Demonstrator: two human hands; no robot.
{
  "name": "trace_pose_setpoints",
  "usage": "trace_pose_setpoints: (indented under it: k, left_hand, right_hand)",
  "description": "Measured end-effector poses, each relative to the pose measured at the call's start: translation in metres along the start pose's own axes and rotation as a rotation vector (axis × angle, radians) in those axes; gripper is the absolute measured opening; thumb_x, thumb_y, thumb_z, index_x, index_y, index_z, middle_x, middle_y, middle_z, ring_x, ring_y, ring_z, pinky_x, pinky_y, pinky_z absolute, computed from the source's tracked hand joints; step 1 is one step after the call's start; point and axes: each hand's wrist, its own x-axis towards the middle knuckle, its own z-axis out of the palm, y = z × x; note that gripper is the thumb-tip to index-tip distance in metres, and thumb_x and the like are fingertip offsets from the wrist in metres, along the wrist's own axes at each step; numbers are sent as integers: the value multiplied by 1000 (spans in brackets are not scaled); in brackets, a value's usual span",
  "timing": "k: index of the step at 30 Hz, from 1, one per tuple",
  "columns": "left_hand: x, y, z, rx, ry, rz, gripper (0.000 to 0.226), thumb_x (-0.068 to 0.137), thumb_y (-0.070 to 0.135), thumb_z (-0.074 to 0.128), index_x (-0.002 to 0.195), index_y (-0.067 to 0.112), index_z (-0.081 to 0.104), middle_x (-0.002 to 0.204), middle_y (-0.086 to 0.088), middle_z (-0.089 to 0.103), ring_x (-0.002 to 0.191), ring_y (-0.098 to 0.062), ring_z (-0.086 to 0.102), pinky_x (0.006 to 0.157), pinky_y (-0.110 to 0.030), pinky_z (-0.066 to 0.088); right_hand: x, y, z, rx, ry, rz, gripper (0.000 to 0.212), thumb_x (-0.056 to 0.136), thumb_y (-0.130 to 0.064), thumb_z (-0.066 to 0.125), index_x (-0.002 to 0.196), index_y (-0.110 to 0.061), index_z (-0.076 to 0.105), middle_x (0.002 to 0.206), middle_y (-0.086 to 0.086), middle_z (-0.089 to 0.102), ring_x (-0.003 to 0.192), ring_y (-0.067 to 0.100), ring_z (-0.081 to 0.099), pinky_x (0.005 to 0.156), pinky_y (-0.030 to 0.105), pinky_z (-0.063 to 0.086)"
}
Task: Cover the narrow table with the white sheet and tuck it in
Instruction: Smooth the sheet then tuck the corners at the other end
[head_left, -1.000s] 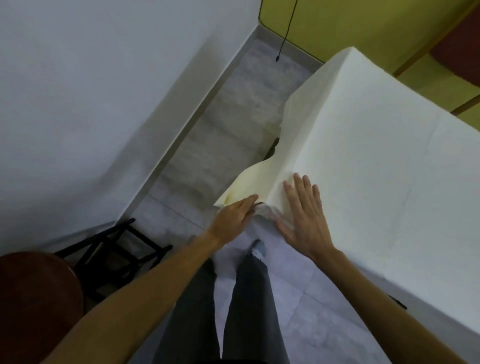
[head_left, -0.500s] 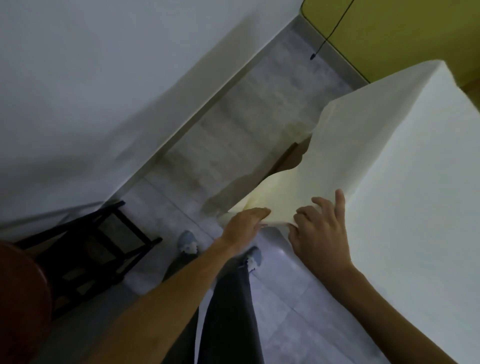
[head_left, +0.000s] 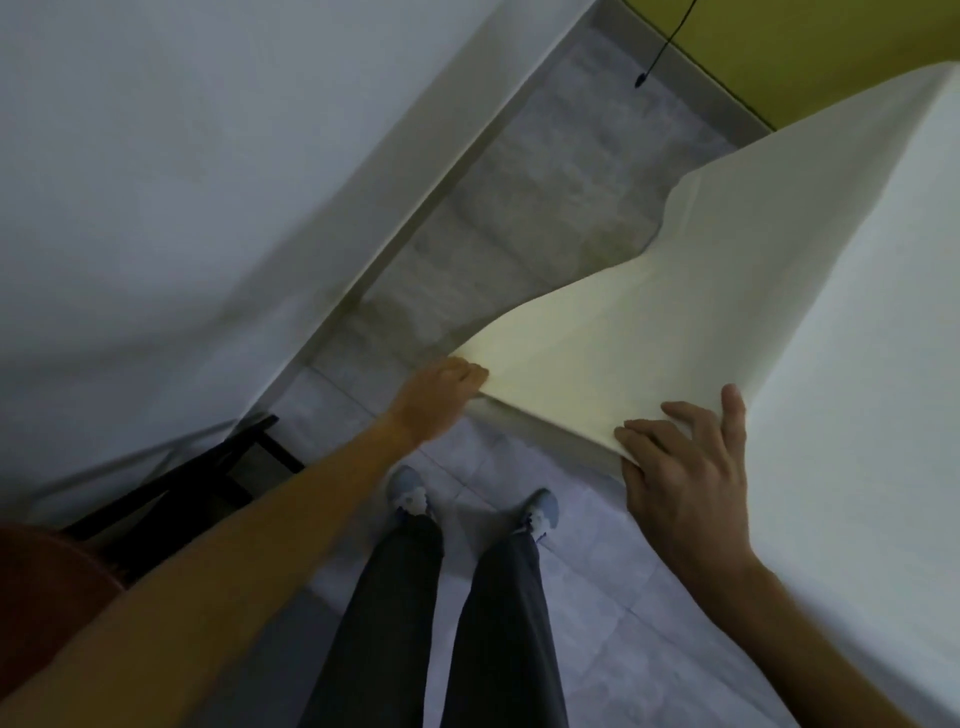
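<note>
Two hands grip the sheet (head_left: 649, 332), left hand (head_left: 441, 400) pinching the flap tip, right hand (head_left: 685, 467) clamping the fold with bent fingers; an uneven pull could drag it askew.

One white sheet (head_left: 649, 332), two hands (head_left: 441, 400) (head_left: 685, 483), two shoes (head_left: 410, 493) (head_left: 540, 512), perhaps one stool (head_left: 197, 478), one cable (head_left: 660, 47)
</note>
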Motion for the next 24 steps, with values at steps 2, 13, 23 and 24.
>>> trace_pose_setpoints:
  k: [2, 13, 23, 24]
  left_hand:
    - [1, -21, -20, 41, 21, 95, 35, 87, 5, 36, 103, 1, 67, 88, -15, 69, 74, -30, 67, 59, -38, 58]
    - [-21, -108, -111, 275, -19, 249, 36, 82, -5, 39, 100, -3, 70, 91, -21, 71, 84, -38, 70, 103, -39, 44]
    - [29, 54, -71, -172, 7, 301, 70, 91, 38, 65, 144, 0, 40, 147, -19, 44, 139, -30, 38, 116, -36, 28]
    - [37, 78, -56, -191, -10, 319, 70, 92, 37, 65, 145, 0, 38, 149, -17, 42, 141, -30, 36, 116, -36, 26]
  right_hand:
    - [0, -1, 1, 28, 25, 7, 15, 81, -3, 73, 94, -9, 78, 97, 7, 77, 102, 40, 64, 118, 64, 18]
    - [1, -6, 4, 90, 109, 89, 12, 84, -3, 70, 93, -6, 77, 92, 10, 77, 101, 38, 65, 119, 62, 18]
    - [0, -6, 5, 92, 119, 89, 25, 90, -17, 56, 91, -7, 79, 91, 10, 78, 100, 35, 66, 120, 60, 19]
    - [0, -5, 5, 90, 112, 89, 24, 90, -17, 58, 91, -7, 79, 91, 10, 78, 100, 34, 66, 119, 60, 20]
